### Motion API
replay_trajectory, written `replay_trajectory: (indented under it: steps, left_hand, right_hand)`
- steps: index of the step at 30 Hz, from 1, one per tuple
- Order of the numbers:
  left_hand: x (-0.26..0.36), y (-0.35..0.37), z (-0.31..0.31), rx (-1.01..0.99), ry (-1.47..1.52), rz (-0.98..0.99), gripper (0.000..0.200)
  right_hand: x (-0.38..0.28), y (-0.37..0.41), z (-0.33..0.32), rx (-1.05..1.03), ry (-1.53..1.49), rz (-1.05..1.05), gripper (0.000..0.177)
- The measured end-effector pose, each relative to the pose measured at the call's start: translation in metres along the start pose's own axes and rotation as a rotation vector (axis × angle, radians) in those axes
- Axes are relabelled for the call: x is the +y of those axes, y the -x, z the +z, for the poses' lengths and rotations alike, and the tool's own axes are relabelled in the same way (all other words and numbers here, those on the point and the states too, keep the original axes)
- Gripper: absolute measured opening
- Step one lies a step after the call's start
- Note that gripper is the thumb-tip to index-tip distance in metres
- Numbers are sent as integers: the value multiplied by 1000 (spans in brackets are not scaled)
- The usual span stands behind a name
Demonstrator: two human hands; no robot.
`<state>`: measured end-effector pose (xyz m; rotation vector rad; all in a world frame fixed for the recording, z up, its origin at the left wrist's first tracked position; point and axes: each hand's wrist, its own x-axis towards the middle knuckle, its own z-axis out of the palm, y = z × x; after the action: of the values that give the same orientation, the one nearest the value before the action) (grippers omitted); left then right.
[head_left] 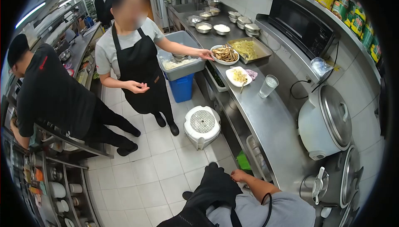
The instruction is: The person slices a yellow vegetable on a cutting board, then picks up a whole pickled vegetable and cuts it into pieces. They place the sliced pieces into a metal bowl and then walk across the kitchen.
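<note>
My right hand [238, 176] hangs low beside my black apron [214, 191], near the counter's lower shelf. Its fingers look bent, but they are too small and partly turned away to show whether they hold anything. My left hand is out of view. Closest to my right hand is a bright green item [244, 161] under the counter, with a clear plastic container [254, 154] beside it. On the steel counter [272, 131] stand a glass of water [269, 85] and a white bowl of food with a utensil [239, 77].
A co-worker in a black apron [139, 69] touches a plate of browned food pieces [225, 55]. Another person [58, 85] works at the left. A white stool [202, 123] stands on the tiled floor. Rice cooker [326, 121], microwave [301, 23] and steel bowls [203, 28] line the counter side.
</note>
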<state>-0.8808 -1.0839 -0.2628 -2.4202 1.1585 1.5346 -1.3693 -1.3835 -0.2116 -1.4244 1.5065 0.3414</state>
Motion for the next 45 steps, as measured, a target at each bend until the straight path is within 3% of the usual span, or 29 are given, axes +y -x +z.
replay_trajectory:
  steps: [3, 5, 7, 9, 10, 11, 13, 14, 19, 24, 25, 27, 28, 29, 31, 32, 35, 39, 42, 45]
  left_hand:
    - [-11, 10, -10, 19, -89, -62, 51]
    - [-14, 11, -17, 23, -176, -39, 51]
    - [-16, 3, -21, -5, -345, 113, 50]
    - [1, -7, -25, -24, -505, 255, 50]
    - [19, -18, -14, 192, 76, -231, 40]
    - [42, -22, -12, 196, 63, -229, 40]
    - [79, -38, -18, 183, 605, -126, 35]
    - [96, -36, -39, 127, 439, 153, 36]
    - [183, -40, -64, 296, 485, 162, 37]
    - [181, -40, -67, 293, 590, 99, 34]
    - [169, -36, -66, 291, 582, 93, 34]
    - [148, -28, -67, 214, 164, 217, 35]
    - [132, -29, -56, 213, 153, 219, 35]
    - [117, -31, -40, 265, 121, 89, 35]
    - [115, -22, -28, 311, 52, -77, 36]
    - [119, -16, -27, 281, 0, -42, 36]
    - [119, -14, -16, 256, -122, 124, 36]
    - [115, -25, -8, 368, -228, 400, 35]
    - [139, -21, -20, 228, 271, 170, 36]
    - [167, -20, -9, 372, 602, 68, 38]
  right_hand:
    - [1, 18, -3, 10, -72, 150, 30]
    - [8, 19, -10, -32, 20, 133, 29]
    - [22, 11, -16, -74, 133, 162, 29]
    - [24, 5, -29, -48, 59, 167, 30]
    - [28, 4, -33, -29, -8, 187, 31]
    - [31, 3, -35, -9, -75, 205, 33]
    - [39, -11, -33, 26, -164, 178, 34]
    - [44, -17, -32, 59, -233, 156, 34]
    - [57, -20, -40, 45, -251, 181, 34]
    - [91, -40, -38, 5, -223, 234, 30]
    - [96, -44, -39, -28, -200, 274, 29]
    - [92, -44, -46, -59, -191, 314, 29]
    - [84, -35, -54, -54, -156, 291, 28]
    - [80, -29, -56, -50, -120, 270, 28]
    - [123, -80, -23, -93, 67, 10, 28]
    - [146, -107, -5, -95, 157, -120, 27]
    - [57, -23, -61, -63, -170, 219, 26]
    - [63, -41, -56, -115, -42, 164, 26]
    - [54, -40, -63, -121, -84, 202, 27]
    - [60, -56, -59, -124, -43, 158, 28]
